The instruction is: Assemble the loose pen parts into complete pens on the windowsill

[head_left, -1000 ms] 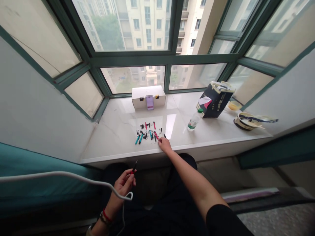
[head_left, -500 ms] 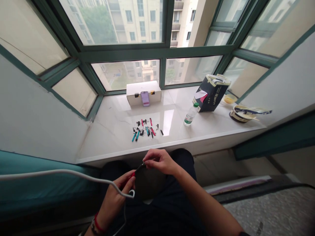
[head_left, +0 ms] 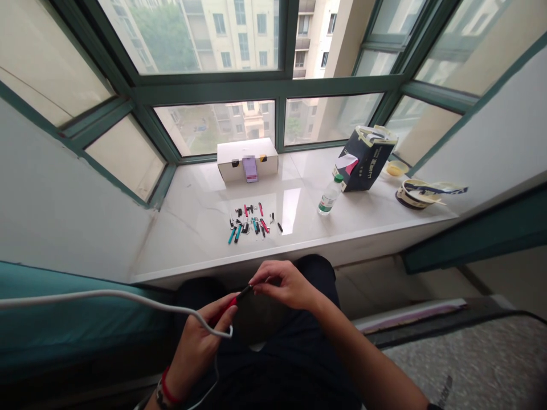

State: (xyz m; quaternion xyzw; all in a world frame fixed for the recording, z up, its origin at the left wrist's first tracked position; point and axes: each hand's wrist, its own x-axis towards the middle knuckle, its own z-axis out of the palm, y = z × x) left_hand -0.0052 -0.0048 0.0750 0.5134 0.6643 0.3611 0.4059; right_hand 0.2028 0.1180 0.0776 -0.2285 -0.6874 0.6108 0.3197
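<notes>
My left hand (head_left: 200, 336) is closed round the red barrel of a pen (head_left: 234, 300) held over my lap. My right hand (head_left: 284, 283) pinches the pen's dark tip end, fingers pressed together; whatever small part lies in the pinch is too small to make out. Both hands meet just below the front edge of the white sill (head_left: 205, 250). On the sill beyond them lies a scatter of several pen parts (head_left: 252, 223) in teal, red and black.
A white box (head_left: 247, 159) stands at the back of the sill by the window. A plastic bottle (head_left: 327, 200), a dark paper bag (head_left: 365, 158) and bowls (head_left: 416, 195) sit at the right. A white cable (head_left: 106, 296) crosses in front of my left wrist.
My right hand left the pile on the sill and came back to my lap, where it now pinches the tip of the pen in my left hand. The view tilted slightly down.
</notes>
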